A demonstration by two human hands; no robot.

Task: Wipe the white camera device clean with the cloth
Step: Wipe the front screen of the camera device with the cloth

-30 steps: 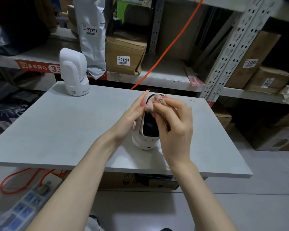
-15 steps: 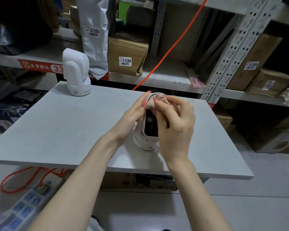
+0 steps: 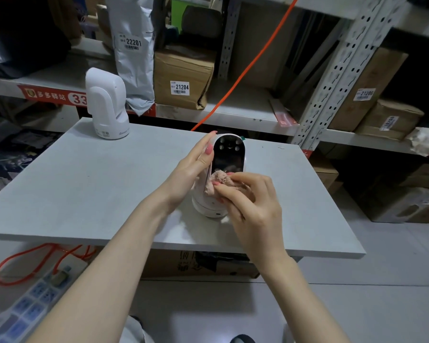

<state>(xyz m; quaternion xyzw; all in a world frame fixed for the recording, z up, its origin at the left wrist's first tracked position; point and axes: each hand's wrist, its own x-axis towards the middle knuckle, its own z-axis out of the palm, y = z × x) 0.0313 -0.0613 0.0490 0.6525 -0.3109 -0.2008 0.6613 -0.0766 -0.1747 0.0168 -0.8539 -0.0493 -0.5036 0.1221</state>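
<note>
A white camera device [image 3: 228, 154] with a black glossy front stands upright on the grey table [image 3: 89, 189], its lens end now uncovered. My left hand [image 3: 193, 169] clasps its left side, fingers flat against the body. A bunched pinkish cloth [image 3: 217, 181] is pinched in my right hand [image 3: 250, 201] and pressed against the lower part of the black front, just above the round base. The cloth and my right fingers hide the bottom of the screen.
A second white camera [image 3: 107, 105] stands at the table's far left corner. Metal shelving behind holds cardboard boxes [image 3: 181, 75] and a grey parcel bag [image 3: 134, 53]. An orange cable [image 3: 245, 70] slants down behind the table. A power strip [image 3: 35, 300] lies on the floor, lower left.
My right hand has slid the cloth down from the top of the camera's front to its lower part, baring the lens area. My left hand still holds the side.
</note>
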